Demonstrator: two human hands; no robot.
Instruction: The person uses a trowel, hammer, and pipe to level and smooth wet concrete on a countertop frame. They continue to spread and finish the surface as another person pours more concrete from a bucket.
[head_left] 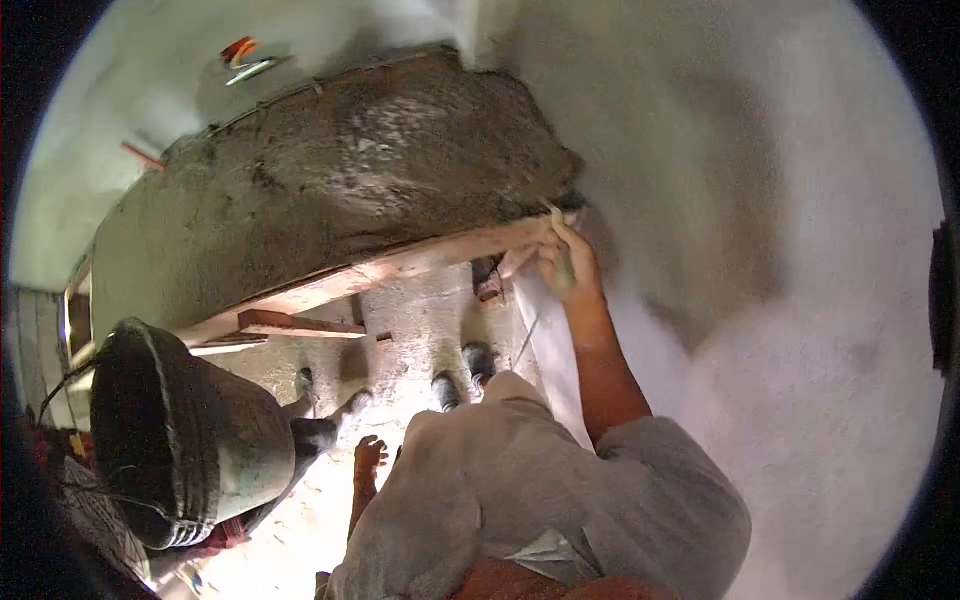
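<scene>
My right hand (pixel 572 262) is closed around the pale handle of what looks like a trowel (pixel 563 268), at the near right corner of a grey mortar-covered slab (pixel 300 170). The tool's blade is mostly hidden; a thin pale tip shows against the slab's edge. Just below the hand runs a wooden board (pixel 400 264) along the slab's front edge. Low beside my body hangs my left hand (pixel 370 455), its fingers apart and slightly curled, holding nothing.
A large dark bucket (pixel 245 445) tilts at the left, beside another person's partly hidden legs (pixel 318 435). A timber piece (pixel 300 324) juts out beneath the slab. A pale wall (pixel 800 400) rises close on the right. An orange-and-white object (pixel 240 55) lies beyond the slab.
</scene>
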